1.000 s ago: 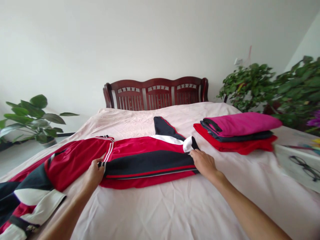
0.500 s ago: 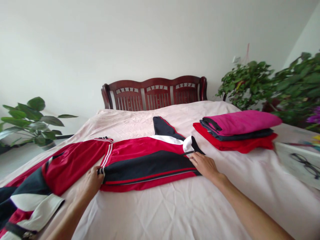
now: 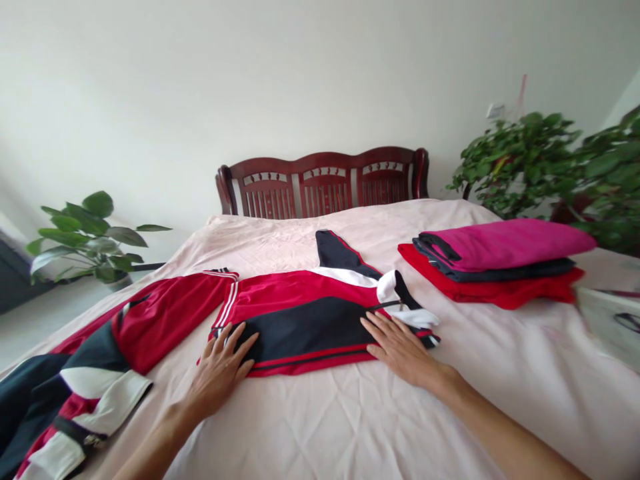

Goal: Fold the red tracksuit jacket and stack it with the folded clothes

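A red, black and white jacket (image 3: 305, 323) lies across the bed in front of me, its near side folded over lengthwise. One dark sleeve (image 3: 343, 253) sticks out toward the headboard, and the white collar (image 3: 393, 290) is at the right end. My left hand (image 3: 223, 363) rests with spread fingers on the striped hem end. Near the collar, my right hand (image 3: 403, 347) lies flat on the black panel, fingers apart. Neither hand grips the cloth. A second garment (image 3: 165, 320), also red, black and white, lies loosely at the left.
A folded stack of clothes (image 3: 505, 247), magenta on top, sits on the bed's right side. Beyond it are leafy plants (image 3: 520, 160) and a white surface with glasses (image 3: 627, 321). Another potted plant (image 3: 100, 233) stands left. Behind the bed is a wooden headboard (image 3: 325, 183).
Both hands have let go of the jacket's edges and now lie flat on it with spread fingers. White and striped cloth now shows at its right end. The view has shifted slightly left.
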`<move>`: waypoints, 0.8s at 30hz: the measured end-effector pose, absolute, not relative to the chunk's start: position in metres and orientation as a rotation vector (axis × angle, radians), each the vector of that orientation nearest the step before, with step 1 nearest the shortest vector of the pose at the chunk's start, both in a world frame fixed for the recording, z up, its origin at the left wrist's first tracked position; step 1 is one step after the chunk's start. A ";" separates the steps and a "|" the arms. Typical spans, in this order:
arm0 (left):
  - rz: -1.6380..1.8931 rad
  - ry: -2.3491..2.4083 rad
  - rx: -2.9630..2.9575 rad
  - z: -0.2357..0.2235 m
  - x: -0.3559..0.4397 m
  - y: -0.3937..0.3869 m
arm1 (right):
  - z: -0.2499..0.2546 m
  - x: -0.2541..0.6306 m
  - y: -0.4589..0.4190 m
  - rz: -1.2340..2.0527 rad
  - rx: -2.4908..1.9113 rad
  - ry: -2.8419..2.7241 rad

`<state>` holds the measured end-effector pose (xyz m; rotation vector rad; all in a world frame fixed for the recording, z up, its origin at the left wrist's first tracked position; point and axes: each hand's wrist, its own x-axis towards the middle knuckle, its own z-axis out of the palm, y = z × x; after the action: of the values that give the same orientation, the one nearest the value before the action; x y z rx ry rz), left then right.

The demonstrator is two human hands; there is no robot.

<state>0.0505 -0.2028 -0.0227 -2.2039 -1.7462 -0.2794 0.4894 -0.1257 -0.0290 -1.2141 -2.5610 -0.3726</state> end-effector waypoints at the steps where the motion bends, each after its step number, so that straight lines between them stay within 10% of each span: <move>1: -0.280 -1.716 -2.219 -0.025 0.047 -0.206 | -0.032 0.494 -0.125 -0.376 -1.210 -2.560; 24: -0.224 -1.658 -2.403 0.018 0.036 -0.227 | 0.004 0.511 -0.148 -0.207 -1.014 -2.538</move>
<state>0.0355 -0.2271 0.0184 -2.4028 -1.6576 -0.2240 0.5111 -0.1482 0.0036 -1.0141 -2.5385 -0.2074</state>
